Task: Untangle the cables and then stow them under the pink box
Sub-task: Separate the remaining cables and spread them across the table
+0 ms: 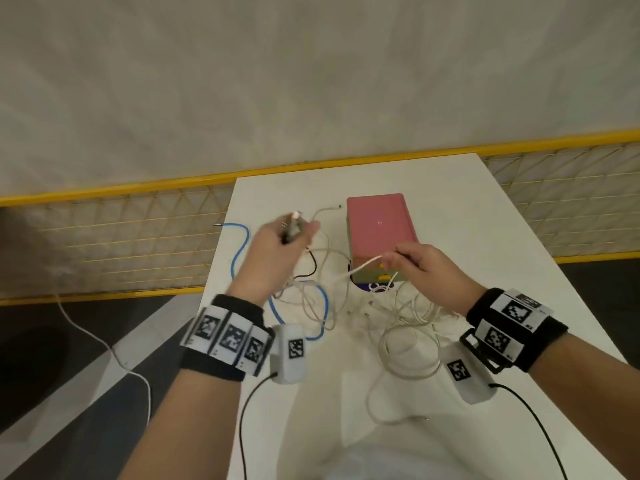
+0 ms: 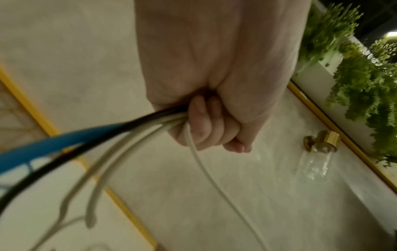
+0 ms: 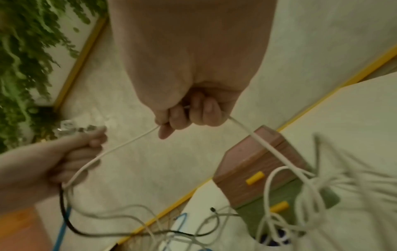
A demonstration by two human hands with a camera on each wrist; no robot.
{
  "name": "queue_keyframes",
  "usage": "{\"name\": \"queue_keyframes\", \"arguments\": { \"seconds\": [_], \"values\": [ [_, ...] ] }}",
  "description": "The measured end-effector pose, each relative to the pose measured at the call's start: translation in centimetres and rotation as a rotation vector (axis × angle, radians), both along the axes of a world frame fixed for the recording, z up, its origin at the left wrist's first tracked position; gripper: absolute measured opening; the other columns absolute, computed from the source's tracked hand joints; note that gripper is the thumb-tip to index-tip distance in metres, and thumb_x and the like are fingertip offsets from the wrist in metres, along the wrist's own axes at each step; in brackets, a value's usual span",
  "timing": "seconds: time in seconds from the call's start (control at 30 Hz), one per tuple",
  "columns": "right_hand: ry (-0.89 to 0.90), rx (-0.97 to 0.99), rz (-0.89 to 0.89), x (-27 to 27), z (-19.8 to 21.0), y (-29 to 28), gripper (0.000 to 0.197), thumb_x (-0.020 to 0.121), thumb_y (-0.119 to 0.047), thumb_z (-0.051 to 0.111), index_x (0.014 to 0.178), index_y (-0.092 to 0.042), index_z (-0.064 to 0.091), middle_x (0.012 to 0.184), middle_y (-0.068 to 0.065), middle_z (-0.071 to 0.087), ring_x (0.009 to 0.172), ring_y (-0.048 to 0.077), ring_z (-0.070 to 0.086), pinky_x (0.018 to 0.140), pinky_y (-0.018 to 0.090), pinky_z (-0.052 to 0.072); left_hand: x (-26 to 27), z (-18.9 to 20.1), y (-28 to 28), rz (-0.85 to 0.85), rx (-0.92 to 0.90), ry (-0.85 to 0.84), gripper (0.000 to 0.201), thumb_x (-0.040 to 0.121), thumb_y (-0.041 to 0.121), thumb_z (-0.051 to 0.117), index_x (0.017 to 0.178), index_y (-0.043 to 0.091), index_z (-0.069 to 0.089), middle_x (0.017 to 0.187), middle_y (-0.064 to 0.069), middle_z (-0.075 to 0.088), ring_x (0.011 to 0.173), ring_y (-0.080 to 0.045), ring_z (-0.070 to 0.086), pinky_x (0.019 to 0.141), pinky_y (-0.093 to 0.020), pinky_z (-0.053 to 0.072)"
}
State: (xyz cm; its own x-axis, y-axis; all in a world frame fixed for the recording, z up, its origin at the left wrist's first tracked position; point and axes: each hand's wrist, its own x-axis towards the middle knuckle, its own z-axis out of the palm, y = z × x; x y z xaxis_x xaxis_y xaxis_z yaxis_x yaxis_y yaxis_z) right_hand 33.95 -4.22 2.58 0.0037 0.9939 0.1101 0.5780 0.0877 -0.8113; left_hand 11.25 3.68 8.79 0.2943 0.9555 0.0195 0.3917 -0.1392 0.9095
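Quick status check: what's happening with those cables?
Left hand grips several cables. Right hand pinches one white cable. Tangle remains beside pink box.

We are seeing both forearms bare, each wrist wearing a black band [image 1: 221,341] wrapped with white panels that are showing square black-and-white marker codes. A small white camera pod [image 1: 289,351] is sitting at the inner side of the left wrist and another [image 1: 467,375] at the right, each carrying its own marker. A thin black lead [image 1: 242,420] is trailing back from each pod toward the body.
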Motion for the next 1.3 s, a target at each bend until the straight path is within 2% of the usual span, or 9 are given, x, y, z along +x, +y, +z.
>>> {"name": "queue_keyframes", "arguments": {
  "seconds": [0.13,0.27,0.43,0.6,0.7,0.83,1.1,1.2,1.3],
  "values": [
    [-0.067,0.031,0.011,-0.4,-0.5,-0.1,0.024,0.095,-0.03,0.052,0.073,-0.033,0.06,0.058,-0.018,0.055,0.053,0.002,0.045,0.056,0.022,0.036,-0.2,1.1,0.1,-0.084,0.058,-0.012,0.021,0.085,0.039,0.07,0.086,0.019,0.068,0.065,0.01,0.054,0.058,-0.008,0.042,0.049,-0.012,0.034],
    [-0.054,0.158,0.006,-1.9,1.8,1.0,0.023,0.092,-0.039,0.047,0.083,-0.026,0.064,0.068,-0.012,0.064,0.061,0.005,0.056,0.059,0.026,0.043,2.4,-0.9,-2.2,-0.399,0.012,0.311,0.013,0.084,0.041,0.071,0.075,0.033,0.067,0.057,0.023,0.056,0.056,0.006,0.048,0.058,-0.011,0.034],
    [-0.073,0.059,0.001,1.4,1.6,1.0,0.025,0.097,-0.028,0.048,0.075,-0.023,0.059,0.056,-0.012,0.044,0.052,0.004,0.037,0.054,0.025,0.032,-0.8,-1.5,1.4,-0.009,0.201,0.236,0.016,0.088,0.035,0.068,0.083,0.02,0.068,0.077,0.005,0.068,0.073,-0.01,0.062,0.068,-0.027,0.048],
    [-0.116,0.005,-0.011,1.9,0.5,0.6,0.03,0.096,-0.026,0.051,0.068,-0.02,0.059,0.056,-0.005,0.042,0.05,0.007,0.034,0.053,0.026,0.029,-2.2,-2.5,2.1,0.139,0.376,0.681,0.012,0.093,0.031,0.06,0.103,0.025,0.061,0.079,-0.005,0.067,0.081,-0.032,0.064,0.063,-0.034,0.047],
    [-0.237,0.058,0.018,0.1,0.9,1.0,0.03,0.095,-0.029,0.052,0.066,-0.027,0.06,0.051,-0.013,0.048,0.048,0.007,0.041,0.052,0.024,0.031,0.6,-2.9,-0.4,-0.108,0.33,0.523,0.051,0.092,0.036,0.062,0.137,0.042,0.041,0.093,0.008,0.069,0.083,-0.018,0.066,0.072,-0.032,0.053],
    [-0.263,0.128,0.075,-1.6,1.7,1.3,0.02,0.096,-0.031,0.051,0.088,-0.025,0.068,0.064,-0.007,0.061,0.057,0.011,0.054,0.056,0.033,0.044,3.7,-3.9,-1.8,-0.321,0.16,0.271,0.022,0.092,0.041,0.06,0.108,0.025,0.062,0.068,0.01,0.058,0.064,-0.007,0.054,0.063,-0.028,0.045],
    [-0.024,-0.022,0.011,1.9,0.5,0.7,0.027,0.1,-0.017,0.044,0.082,-0.013,0.064,0.068,-0.012,0.057,0.063,-0.004,0.051,0.062,0.01,0.036,0.9,-2.5,2.2,0.128,0.365,0.166,0.022,0.094,0.03,0.061,0.081,0.017,0.049,0.058,0.01,0.044,0.054,-0.006,0.045,0.05,-0.01,0.033],
    [-0.025,-0.016,0.013,1.4,0.5,0.8,0.027,0.099,-0.016,0.045,0.081,-0.014,0.064,0.066,-0.017,0.061,0.059,-0.003,0.05,0.059,0.009,0.036,1.6,-2.9,1.4,0.044,0.354,0.208,0.01,0.094,0.024,0.06,0.104,0.024,0.057,0.072,0.004,0.06,0.068,-0.017,0.061,0.062,-0.022,0.048],
    [-0.025,0.025,0.044,0.2,0.8,1.4,0.026,0.099,-0.02,0.045,0.082,-0.009,0.062,0.07,0.008,0.06,0.059,0.01,0.048,0.059,0.026,0.04,3.9,-3.6,-0.6,-0.22,0.321,0.245,0.026,0.094,0.033,0.06,0.118,0.04,0.055,0.077,0.01,0.063,0.072,-0.006,0.062,0.069,-0.022,0.051]
  ]
}}
